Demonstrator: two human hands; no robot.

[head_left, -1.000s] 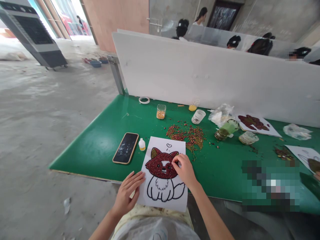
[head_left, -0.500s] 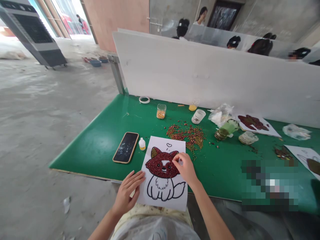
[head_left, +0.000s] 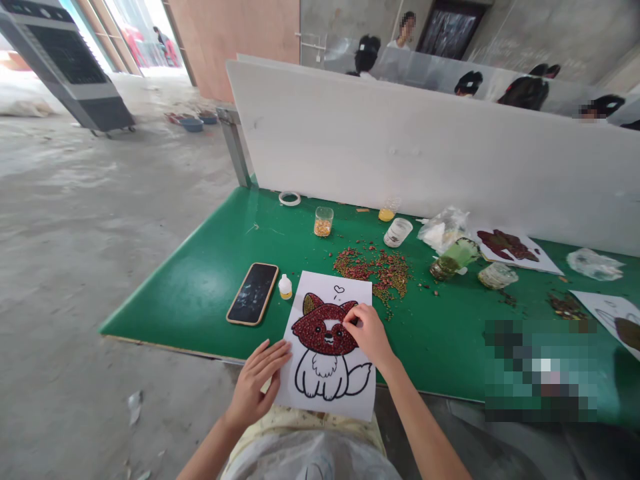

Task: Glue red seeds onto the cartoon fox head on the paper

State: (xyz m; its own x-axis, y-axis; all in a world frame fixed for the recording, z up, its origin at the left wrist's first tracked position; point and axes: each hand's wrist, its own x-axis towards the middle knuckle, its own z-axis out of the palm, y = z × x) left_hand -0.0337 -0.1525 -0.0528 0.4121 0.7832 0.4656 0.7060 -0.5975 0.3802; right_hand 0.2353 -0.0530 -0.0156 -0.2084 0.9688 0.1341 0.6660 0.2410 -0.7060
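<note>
A white sheet (head_left: 330, 387) with a fox outline lies at the table's front edge; the fox's head is covered in dark red beans, its body is bare paper. My left hand (head_left: 260, 380) rests flat on the sheet's left edge, fingers stretched out. Over the right side of the fox's face, my right hand (head_left: 367, 330) has thumb and forefinger pinched together; anything between them is too small to make out. Beyond the sheet spreads a pile of red and green beans (head_left: 373, 270). A small glue bottle (head_left: 285, 287) stands left of the sheet.
A phone (head_left: 253, 294) lies on the green table (head_left: 200, 267). Farther back are a cup of yellow grains (head_left: 323, 222), a tipped clear cup (head_left: 398, 233), a green cup (head_left: 455, 259) and a tape roll (head_left: 289, 199). A white partition (head_left: 400, 140) stands behind; people sit beyond it.
My right hand's pinched fingertips have shifted very slightly to the left over the fox's face. My left hand holds its place on the paper.
</note>
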